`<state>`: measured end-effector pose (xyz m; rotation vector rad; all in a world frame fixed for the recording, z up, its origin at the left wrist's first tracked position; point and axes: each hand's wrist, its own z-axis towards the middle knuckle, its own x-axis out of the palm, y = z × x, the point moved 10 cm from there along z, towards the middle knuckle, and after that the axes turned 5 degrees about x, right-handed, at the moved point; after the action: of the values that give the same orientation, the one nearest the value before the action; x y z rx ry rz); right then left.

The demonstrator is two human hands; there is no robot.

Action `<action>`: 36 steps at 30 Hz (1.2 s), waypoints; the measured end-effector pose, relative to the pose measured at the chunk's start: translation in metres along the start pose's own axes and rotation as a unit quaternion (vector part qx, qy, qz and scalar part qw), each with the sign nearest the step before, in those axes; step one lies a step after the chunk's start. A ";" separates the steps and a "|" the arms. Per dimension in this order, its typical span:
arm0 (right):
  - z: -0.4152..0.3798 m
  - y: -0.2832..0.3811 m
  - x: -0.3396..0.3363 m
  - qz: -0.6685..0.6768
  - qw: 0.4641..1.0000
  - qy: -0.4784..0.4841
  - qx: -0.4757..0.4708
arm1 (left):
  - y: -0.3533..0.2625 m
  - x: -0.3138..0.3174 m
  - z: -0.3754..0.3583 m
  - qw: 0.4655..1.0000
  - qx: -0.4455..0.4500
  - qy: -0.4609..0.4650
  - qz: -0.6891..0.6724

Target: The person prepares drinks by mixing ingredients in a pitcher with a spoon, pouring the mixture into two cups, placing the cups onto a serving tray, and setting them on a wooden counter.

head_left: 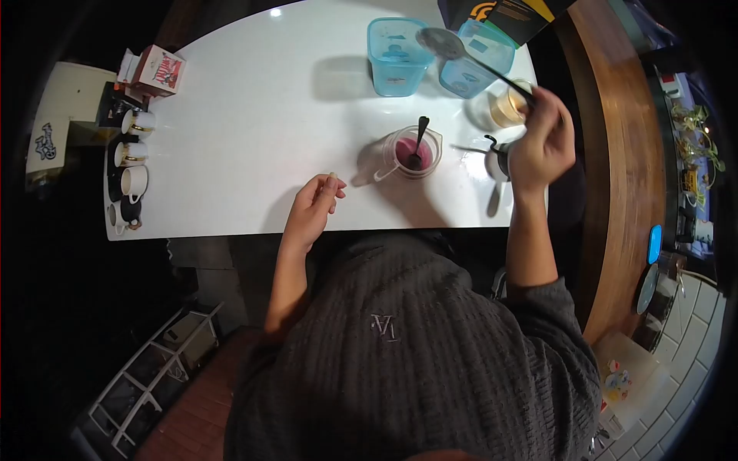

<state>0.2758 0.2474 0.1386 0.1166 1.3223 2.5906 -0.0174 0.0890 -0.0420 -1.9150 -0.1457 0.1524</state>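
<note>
Bench [254,115], white and glossy, spreads out below; near its front edge stands a clear jug [437,160] with something pink inside, probably light but easy to tip, best taken by its side handle. Over the bench, the right grip [543,123] is closed round the dark handle of a large spoon [444,44], which looks stiff, light and hard to break, steadiest held well along that handle. The left grip [315,201] hangs half curled beside the jug; I can't tell whether it pinches anything. I count two blue tubs [398,81], one jug, four pale cups [134,184] and two spoons, the small spoon [420,134] leaning in the jug.
</note>
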 end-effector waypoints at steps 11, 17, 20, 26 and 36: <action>0.018 -0.067 0.123 -0.237 0.956 0.150 0.087 | 0.011 -0.044 -0.041 0.992 -0.010 -0.112 -0.054; 0.016 -0.070 0.120 -0.270 0.940 0.165 0.130 | 0.011 -0.036 -0.035 0.994 -0.007 -0.092 -0.059; 0.013 -0.066 0.110 -0.235 0.951 0.178 0.095 | 0.006 -0.024 -0.023 0.997 0.005 -0.059 -0.040; -0.001 -0.063 0.034 -0.151 0.966 0.159 0.136 | 0.007 0.008 0.006 1.000 -0.014 0.019 -0.006; -0.105 -0.089 -0.152 -0.460 0.845 -0.057 0.267 | -0.001 0.063 0.041 0.989 0.035 0.135 0.046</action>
<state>0.4199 0.1783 0.0102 -0.2218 1.5083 1.3705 0.0369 0.1383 -0.0573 -1.8534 0.1287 -0.0413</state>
